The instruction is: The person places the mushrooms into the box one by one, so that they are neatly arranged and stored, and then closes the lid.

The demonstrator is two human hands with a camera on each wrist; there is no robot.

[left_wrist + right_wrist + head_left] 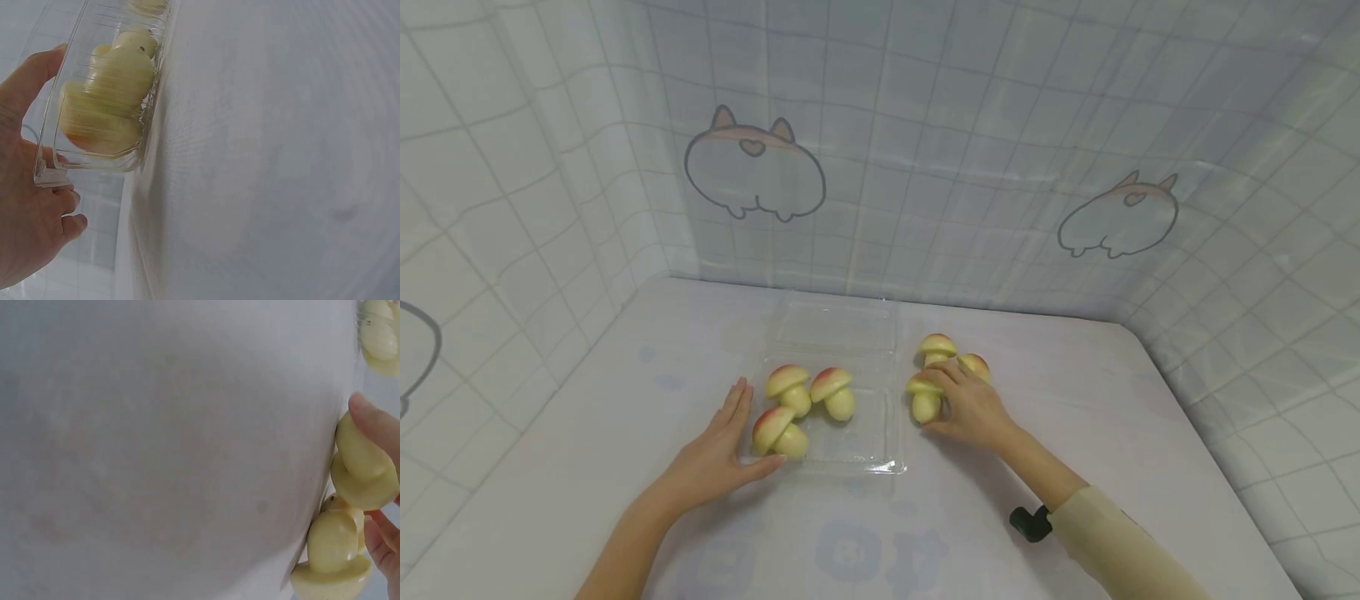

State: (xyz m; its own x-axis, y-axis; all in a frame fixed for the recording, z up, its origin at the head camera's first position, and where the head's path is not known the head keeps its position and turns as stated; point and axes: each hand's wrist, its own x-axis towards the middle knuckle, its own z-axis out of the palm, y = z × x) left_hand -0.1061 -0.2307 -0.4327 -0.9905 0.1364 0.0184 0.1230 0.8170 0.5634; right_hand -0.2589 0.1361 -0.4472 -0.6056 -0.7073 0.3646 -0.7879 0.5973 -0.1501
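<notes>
Left hand [715, 460]: fingers straight, not clenched, at the clear tray's [865, 437] 9 o'clock edge; thumb at about 7. Three toy mushrooms [797, 402] sit in the tray, at 2 o'clock from that palm. Held mushroom [926, 407]: outside tray, at its 3 o'clock, pinched between right hand's [972, 410] thumb (stem) and fingers (cap). Loose mushrooms: one [937, 345] at its 12, another [976, 366] at 2.

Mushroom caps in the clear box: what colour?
Caps: pale yellow, blushed red; best in head view.
</notes>
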